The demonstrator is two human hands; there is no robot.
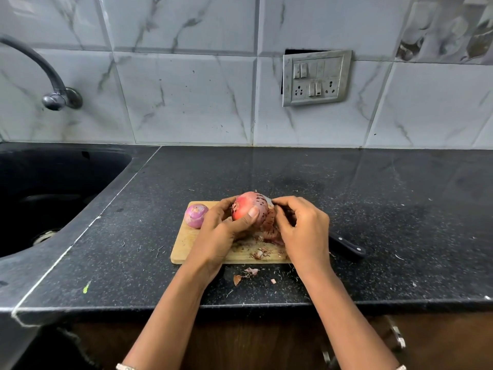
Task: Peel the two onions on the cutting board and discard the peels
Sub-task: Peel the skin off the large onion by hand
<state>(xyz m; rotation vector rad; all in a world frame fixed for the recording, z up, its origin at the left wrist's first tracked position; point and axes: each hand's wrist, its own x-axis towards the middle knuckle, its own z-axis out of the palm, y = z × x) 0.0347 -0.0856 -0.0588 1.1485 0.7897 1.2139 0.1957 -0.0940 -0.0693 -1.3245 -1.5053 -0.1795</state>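
My left hand (218, 231) grips a large red onion (246, 206) just above the wooden cutting board (186, 244), thumb across its front. My right hand (301, 231) pinches the loose speckled skin (269, 225) hanging off the onion's right side. A smaller purple onion (196, 215), smooth and shiny, lies on the board's far left corner. Bits of dry peel (260, 253) are scattered on the board's near edge.
A black-handled knife (346, 247) lies on the dark counter right of the board, partly behind my right hand. Peel scraps (244, 276) lie on the counter in front of the board. A black sink (48, 198) and tap (57, 98) are at left.
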